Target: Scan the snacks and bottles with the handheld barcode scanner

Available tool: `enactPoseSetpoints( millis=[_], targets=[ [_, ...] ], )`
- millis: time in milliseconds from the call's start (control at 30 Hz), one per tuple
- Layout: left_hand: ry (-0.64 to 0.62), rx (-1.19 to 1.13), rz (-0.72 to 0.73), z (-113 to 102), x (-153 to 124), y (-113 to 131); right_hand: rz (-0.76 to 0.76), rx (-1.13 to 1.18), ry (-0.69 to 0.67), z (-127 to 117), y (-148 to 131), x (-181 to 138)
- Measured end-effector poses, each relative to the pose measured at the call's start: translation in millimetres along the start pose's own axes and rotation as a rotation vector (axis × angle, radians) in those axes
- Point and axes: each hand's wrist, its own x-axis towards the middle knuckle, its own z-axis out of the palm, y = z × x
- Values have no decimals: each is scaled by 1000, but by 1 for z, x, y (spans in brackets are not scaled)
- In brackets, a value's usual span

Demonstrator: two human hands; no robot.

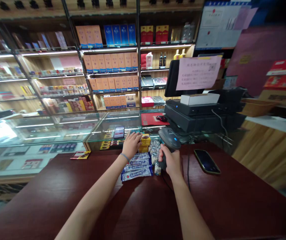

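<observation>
My right hand (170, 160) is wrapped round the handle of a dark barcode scanner (170, 137), which has a small blue light on top. My left hand (132, 144) reaches over the far edge of the snack packets with its fingers stretched out; its fingertips are beside a stack of yellow packs (145, 142). Whether they touch the stack I cannot tell. Below that hand, several blue-and-white wrapped bars (136, 173) lie in a row. Small clear-wrapped items (155, 150) are lined up between the bars and the scanner, partly hidden by my right hand.
A phone (207, 161) lies right of the scanner's cable (188, 166). One yellow-and-red packet (80, 155) is at the left of the brown counter (65, 203). Behind stand a glass display case (93, 128), a mouse (161, 118) and a monitor (172, 78).
</observation>
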Motion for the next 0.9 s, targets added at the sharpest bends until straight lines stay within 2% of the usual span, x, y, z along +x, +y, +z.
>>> enactPoseSetpoints(
  millis=[100, 267, 400, 600, 667, 733, 900],
  targets=[
    [91, -15, 85, -31, -14, 3, -7, -31, -29, 7, 5, -4],
    [264, 138, 208, -108, -38, 8, -36, -101, -105, 23, 20, -12],
    [410, 233, 214, -172, -55, 15, -33, -163, -177, 39, 32, -22],
    [537, 493, 203, -252, -74, 21, -38, -355, -318, 62, 49, -38],
    [562, 629, 191, -275, -78, 18, -36, -406, -350, 69, 53, -43],
    [541, 865, 152, -293, -82, 12, -40, -439, -367, 76, 57, -50],
    [407, 1520, -109, -316, -83, -7, -16, -473, -367, 82, 67, -59]
  ],
)
